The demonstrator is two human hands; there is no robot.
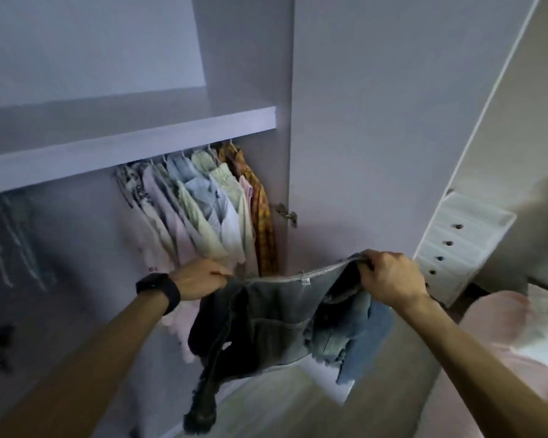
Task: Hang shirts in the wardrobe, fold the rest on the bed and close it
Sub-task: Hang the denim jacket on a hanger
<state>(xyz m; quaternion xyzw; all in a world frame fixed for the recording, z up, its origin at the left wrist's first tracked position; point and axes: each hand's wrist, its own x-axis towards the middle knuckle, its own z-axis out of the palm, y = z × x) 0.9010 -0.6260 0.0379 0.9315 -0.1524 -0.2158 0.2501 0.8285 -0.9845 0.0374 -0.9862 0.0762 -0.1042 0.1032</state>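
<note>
Denim garments held at open wardrobe [345, 121].
Left hand [200, 278] and right hand [389, 275], apart, each clamp the grey denim waistband [298, 276], stretched level, likely for folding on the bed [503, 343]; shirts [203, 210] already hang.

Arms outstretched, left hand [200, 278] and right hand [392, 277] grip denim [276, 324] (knuckles up).

Dim bedroom corner, bluish light.
White drawer unit [465, 245] with round holes at right, against a beige wall [525, 105]; pale wood floor [298, 406] at bottom centre.
</note>
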